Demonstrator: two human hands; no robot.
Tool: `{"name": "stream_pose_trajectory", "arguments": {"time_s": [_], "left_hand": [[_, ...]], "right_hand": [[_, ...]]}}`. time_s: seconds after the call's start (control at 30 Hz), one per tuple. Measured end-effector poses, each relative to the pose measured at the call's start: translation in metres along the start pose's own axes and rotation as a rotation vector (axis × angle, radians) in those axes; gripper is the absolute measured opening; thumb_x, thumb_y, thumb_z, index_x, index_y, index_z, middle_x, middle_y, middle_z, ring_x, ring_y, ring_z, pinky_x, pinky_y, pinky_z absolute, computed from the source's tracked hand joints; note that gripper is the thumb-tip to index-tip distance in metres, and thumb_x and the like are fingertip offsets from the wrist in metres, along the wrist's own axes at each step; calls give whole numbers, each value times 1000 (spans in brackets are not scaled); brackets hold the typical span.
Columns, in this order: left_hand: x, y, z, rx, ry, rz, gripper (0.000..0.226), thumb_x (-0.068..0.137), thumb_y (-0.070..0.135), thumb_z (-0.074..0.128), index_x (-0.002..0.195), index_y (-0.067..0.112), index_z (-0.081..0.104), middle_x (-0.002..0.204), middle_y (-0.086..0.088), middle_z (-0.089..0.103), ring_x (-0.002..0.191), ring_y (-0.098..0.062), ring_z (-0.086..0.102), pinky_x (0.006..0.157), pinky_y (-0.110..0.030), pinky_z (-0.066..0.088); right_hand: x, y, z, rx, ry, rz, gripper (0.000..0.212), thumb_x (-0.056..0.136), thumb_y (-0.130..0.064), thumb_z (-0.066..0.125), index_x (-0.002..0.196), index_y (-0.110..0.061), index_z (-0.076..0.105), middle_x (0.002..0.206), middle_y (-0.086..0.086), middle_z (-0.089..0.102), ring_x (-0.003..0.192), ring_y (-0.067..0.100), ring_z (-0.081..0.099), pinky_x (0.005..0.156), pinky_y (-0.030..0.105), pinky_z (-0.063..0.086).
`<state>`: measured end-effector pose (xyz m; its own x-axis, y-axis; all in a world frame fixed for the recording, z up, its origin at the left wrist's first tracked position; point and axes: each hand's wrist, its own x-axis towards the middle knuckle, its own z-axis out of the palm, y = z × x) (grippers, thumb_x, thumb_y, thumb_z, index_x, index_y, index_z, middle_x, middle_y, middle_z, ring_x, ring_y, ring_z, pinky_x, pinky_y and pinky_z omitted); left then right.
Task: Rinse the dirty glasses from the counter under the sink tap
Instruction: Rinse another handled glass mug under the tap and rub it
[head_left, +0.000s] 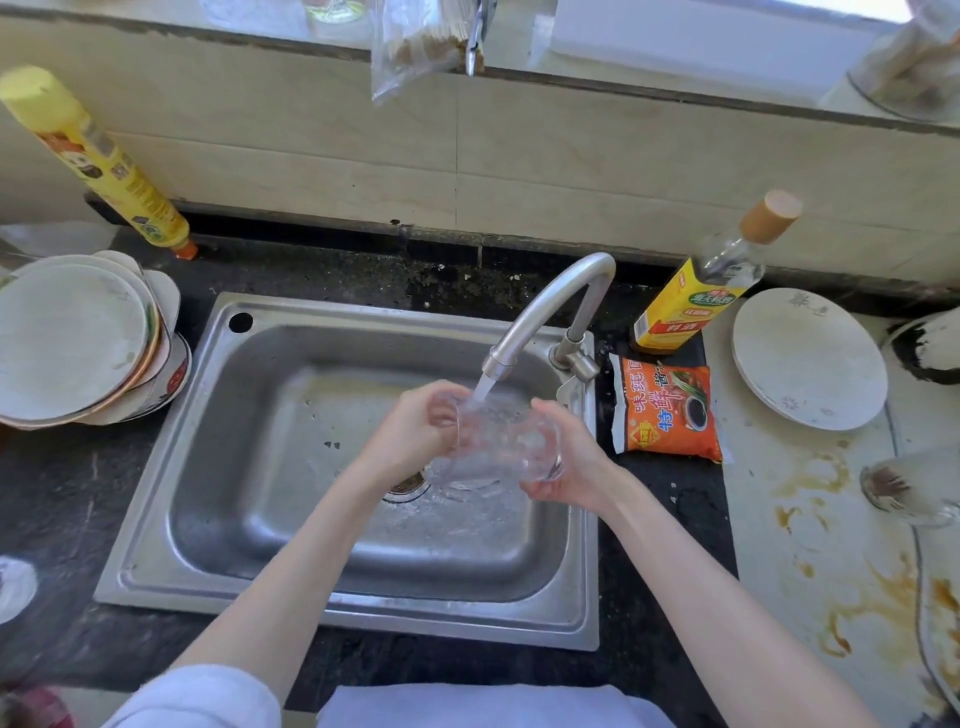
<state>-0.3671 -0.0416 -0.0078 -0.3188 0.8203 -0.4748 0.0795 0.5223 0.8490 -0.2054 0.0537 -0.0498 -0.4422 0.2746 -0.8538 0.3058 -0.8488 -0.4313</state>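
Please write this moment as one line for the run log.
step: rinsing | glass: on its side under running tap, over sink | left hand: grips glass | right hand: grips glass | another glass: on counter, right

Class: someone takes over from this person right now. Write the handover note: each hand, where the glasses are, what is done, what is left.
Left hand and right hand: both grip a clear glass, held on its side over the sink.
Tap running; water hits the glass.
Done: rinsing of this glass under way.
Left: finish it, then rinse the dirty glass lying on the right counter.
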Motion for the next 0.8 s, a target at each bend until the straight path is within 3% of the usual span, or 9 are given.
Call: {"name": "stream_pose_trajectory", "arguments": {"time_s": [0.1,0.2,0.27,0.37,0.4,0.47,0.57,0.67,0.8], "left_hand": [[6,12,-8,71,0,36,15,80,-9,59,88,2,66,79,-7,71,65,-19,70,45,-18,49],[5,17,-8,64,63,-14,14,84,0,60,72,4,64,74,-13,71,60,-30,69,41,-22,49],[4,16,-8,-23,62,-94,18,88,2,58,70,5,61,77,-20,68,48,-23,65,37,-21,46],[4,11,-12,-214,-37,-224,7,91,-3,50,88,-4,57,82,-23,56,39,-13,58,37,-19,45],[4,10,-13,-267,-67,-251,7,90,-5,50,95,-5,56,81,-22,54,38,-14,57,36,-18,45],[4,8,-12,-368,-81,-293,14,90,-7,49,103,-5,55,75,-19,50,37,-14,54,36,-17,44],[1,8,-5,-460,-64,-350,15,92,-7,44,87,-1,58,52,-8,56,36,-9,53,34,-14,44],[-3,3,-5,-405,-76,-352,17,89,-9,46,87,-1,61,47,-1,61,40,-8,57,41,-15,49],[-3,4,-9,-46,0,-139,23,81,-11,56,81,10,66,54,3,64,40,-10,59,44,-20,50]], "right_hand": [[-3,-1,1,-40,-114,90,44,84,-55,46,91,-15,61,68,5,56,53,16,42,50,21,27],[-4,2,1,72,-170,-43,51,81,-56,56,107,-13,60,84,8,60,54,16,49,50,22,38],[-3,10,0,47,-170,-182,64,77,-54,62,123,-11,51,85,5,58,48,12,45,46,19,39],[3,21,4,5,-167,-289,74,76,-52,59,134,-9,43,64,-4,54,49,8,41,51,18,35],[2,18,8,4,-175,-324,74,76,-54,60,134,-11,45,66,-2,57,55,11,46,58,21,39],[0,8,15,-23,-203,-390,78,75,-62,60,135,-14,47,100,13,66,89,28,61,86,35,47],[-5,-1,21,16,-270,-424,78,82,-59,49,138,-6,43,134,21,52,123,33,51,105,42,40],[-1,-1,21,80,-269,-383,72,83,-49,54,132,4,46,127,22,56,110,30,59,94,37,47],[0,4,17,107,-284,-274,47,87,-40,51,116,-5,59,102,12,67,85,22,65,71,31,54]]}}
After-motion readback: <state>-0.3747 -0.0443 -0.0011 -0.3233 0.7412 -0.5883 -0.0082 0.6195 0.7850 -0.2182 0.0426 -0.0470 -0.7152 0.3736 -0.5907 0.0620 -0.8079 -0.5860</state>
